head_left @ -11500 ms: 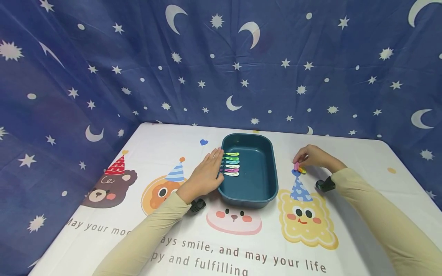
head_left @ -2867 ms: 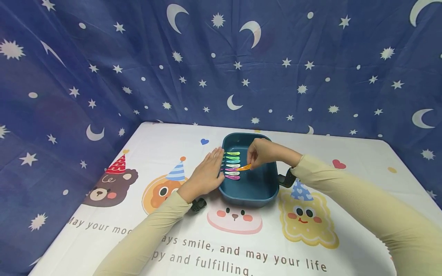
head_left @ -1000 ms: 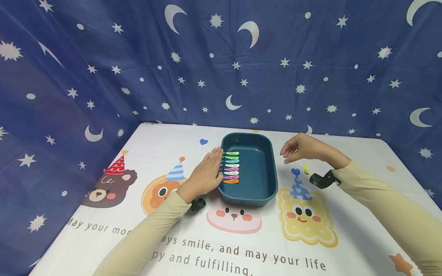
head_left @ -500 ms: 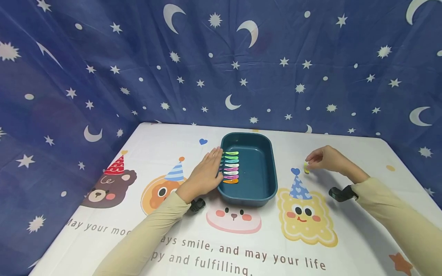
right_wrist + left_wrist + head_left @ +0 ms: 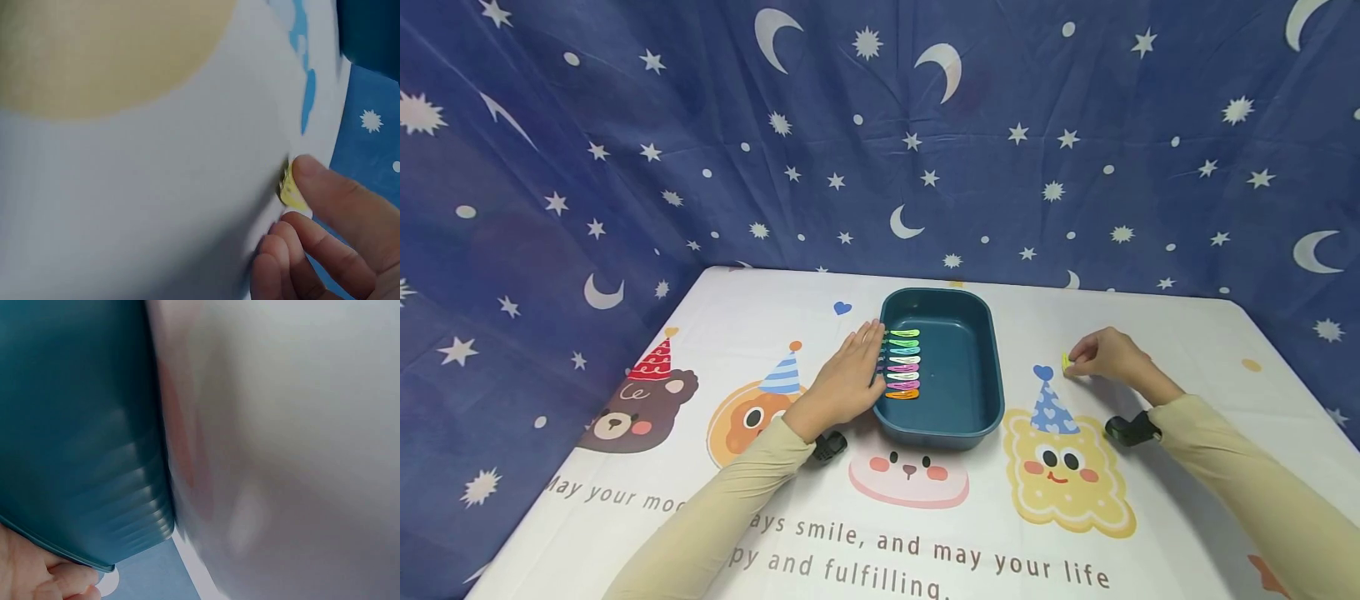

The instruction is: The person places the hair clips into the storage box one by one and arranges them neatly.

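Observation:
A dark teal plastic bin (image 5: 966, 421) stands mid-table. Along its left wall is a row of several snap hair clips (image 5: 904, 367) in yellow, green, blue, white, pink and orange. My left hand (image 5: 842, 375) lies with straight fingers against the bin's left rim; in the left wrist view, its fingers (image 5: 72, 578) touch the rim. To the right of the bin, my right hand (image 5: 1108, 357) pinches a yellow hair clip (image 5: 1065, 362) at the tabletop. In the right wrist view, that yellow clip (image 5: 292, 189) shows between thumb and forefinger, partly covered.
A white tablecloth (image 5: 1195, 358) with printed cartoon figures and lettering covers the table. Behind it hangs a blue curtain (image 5: 850, 125) with moons and stars. Black wrist cameras (image 5: 1131, 429) sit under both wrists.
Pink and orange clips joined the row in the bin. My right hand then went back right, down to the yellow clip, and now pinches it. My left hand stayed put.

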The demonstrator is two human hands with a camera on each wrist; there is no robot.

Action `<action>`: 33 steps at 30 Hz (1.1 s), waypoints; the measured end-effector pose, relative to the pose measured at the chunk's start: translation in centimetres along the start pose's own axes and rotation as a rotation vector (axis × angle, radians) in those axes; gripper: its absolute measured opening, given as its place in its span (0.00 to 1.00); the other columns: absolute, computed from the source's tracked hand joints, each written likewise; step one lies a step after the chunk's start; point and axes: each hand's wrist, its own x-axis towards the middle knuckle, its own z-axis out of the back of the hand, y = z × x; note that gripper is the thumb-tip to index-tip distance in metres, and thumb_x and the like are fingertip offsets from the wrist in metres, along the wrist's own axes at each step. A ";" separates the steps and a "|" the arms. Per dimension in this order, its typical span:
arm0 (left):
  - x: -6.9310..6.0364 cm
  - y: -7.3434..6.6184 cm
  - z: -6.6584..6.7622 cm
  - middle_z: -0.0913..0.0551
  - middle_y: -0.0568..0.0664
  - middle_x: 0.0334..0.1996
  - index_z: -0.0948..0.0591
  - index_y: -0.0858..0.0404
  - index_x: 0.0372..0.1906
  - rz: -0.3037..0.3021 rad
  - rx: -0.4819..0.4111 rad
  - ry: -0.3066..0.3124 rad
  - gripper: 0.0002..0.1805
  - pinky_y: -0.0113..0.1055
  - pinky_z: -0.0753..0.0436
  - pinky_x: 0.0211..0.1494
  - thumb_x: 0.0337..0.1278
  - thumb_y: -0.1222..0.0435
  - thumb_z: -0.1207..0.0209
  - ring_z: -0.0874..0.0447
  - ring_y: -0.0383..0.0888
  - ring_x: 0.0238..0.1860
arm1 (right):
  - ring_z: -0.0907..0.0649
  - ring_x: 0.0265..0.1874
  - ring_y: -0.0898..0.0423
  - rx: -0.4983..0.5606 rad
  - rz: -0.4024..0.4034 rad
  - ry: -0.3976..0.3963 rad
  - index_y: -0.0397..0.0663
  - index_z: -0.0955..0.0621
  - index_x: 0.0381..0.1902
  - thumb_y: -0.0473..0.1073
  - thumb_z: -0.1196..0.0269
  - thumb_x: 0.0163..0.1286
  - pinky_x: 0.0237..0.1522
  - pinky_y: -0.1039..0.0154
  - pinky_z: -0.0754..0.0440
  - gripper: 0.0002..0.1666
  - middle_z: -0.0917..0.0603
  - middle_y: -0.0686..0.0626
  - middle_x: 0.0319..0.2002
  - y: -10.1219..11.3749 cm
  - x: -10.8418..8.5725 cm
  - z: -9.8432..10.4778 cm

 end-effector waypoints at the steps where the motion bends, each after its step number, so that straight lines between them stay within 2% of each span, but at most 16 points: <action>1: 0.0 0.0 0.0 0.54 0.56 0.75 0.55 0.68 0.74 -0.002 -0.001 -0.003 0.40 0.41 0.55 0.78 0.62 0.59 0.53 0.60 0.48 0.77 | 0.27 0.21 0.61 0.000 0.000 -0.002 0.34 0.16 0.30 0.41 0.28 0.48 0.24 0.68 0.31 0.15 0.19 0.55 0.19 0.0 0.0 -0.1; 8: -0.1 -0.1 0.1 0.53 0.56 0.75 0.55 0.68 0.74 -0.007 0.001 -0.009 0.40 0.41 0.55 0.78 0.61 0.59 0.53 0.59 0.49 0.77 | 0.25 0.21 0.61 -0.012 0.033 0.004 0.35 0.17 0.29 0.38 0.28 0.47 0.26 0.66 0.31 0.13 0.18 0.54 0.20 0.1 0.3 -0.2; 14: -0.2 -0.1 0.1 0.53 0.57 0.75 0.54 0.69 0.73 -0.011 -0.006 -0.012 0.40 0.41 0.55 0.78 0.61 0.60 0.53 0.59 0.49 0.76 | 0.25 0.21 0.62 0.000 0.061 0.031 0.33 0.16 0.32 0.37 0.28 0.48 0.24 0.69 0.29 0.14 0.16 0.51 0.21 0.4 0.4 -0.3; 21: -0.1 0.0 0.0 0.53 0.56 0.75 0.54 0.69 0.73 -0.013 -0.001 -0.012 0.40 0.41 0.55 0.78 0.61 0.59 0.54 0.59 0.49 0.77 | 0.25 0.21 0.62 0.009 0.059 0.057 0.32 0.16 0.32 0.37 0.28 0.47 0.23 0.71 0.30 0.15 0.17 0.53 0.21 0.5 0.5 -0.4; 28: -0.1 0.0 -0.1 0.54 0.56 0.75 0.55 0.69 0.74 -0.014 0.001 -0.005 0.40 0.41 0.56 0.78 0.61 0.59 0.54 0.60 0.49 0.77 | 0.25 0.20 0.61 -0.006 0.082 0.067 0.32 0.16 0.30 0.33 0.29 0.46 0.21 0.70 0.29 0.12 0.17 0.51 0.20 0.4 0.4 -0.2; 33: -0.1 0.1 -0.1 0.54 0.57 0.75 0.55 0.69 0.73 -0.017 0.000 -0.004 0.40 0.41 0.56 0.78 0.61 0.59 0.54 0.60 0.49 0.77 | 0.24 0.20 0.60 -0.028 0.056 0.073 0.34 0.16 0.29 0.32 0.30 0.47 0.22 0.69 0.28 0.09 0.18 0.53 0.20 0.2 0.6 0.0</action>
